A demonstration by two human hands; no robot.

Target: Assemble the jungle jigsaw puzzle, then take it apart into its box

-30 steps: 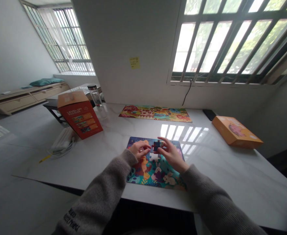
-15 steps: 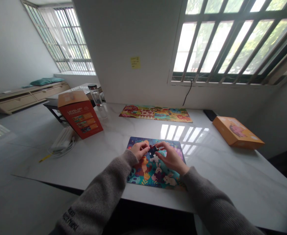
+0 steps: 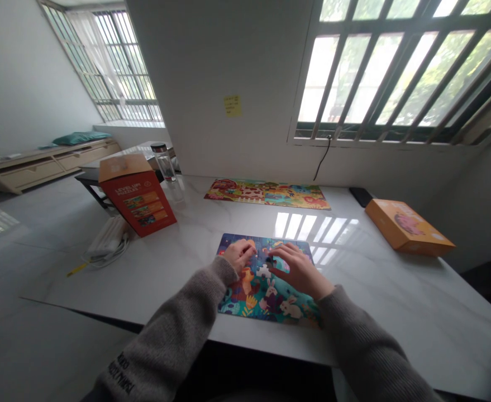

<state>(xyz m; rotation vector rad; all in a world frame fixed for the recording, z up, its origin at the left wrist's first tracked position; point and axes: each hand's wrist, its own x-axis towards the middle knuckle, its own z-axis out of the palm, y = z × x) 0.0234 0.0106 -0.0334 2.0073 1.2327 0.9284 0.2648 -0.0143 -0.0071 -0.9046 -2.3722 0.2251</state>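
A jigsaw puzzle with rabbits and other animals on a dark blue-green ground lies in front of me. A white gap shaped like a piece shows near its middle. My left hand rests over the upper left part, fingers curled together; what lies under the fingertips is hidden. Above the right part is my right hand, thumb and fingers bent around a small dark puzzle piece beside the gap. The piece is partly covered by the fingers.
A long farm-animal puzzle lies near the wall. A red puzzle box, a glass bottle and a white power strip stand or lie left. An orange box and a black phone-like object are right.
My right hand has shifted slightly right, taking the dark piece away from the left fingertips. More of the white gap shows. My left hand has stayed nearly in place, its fingers lower.
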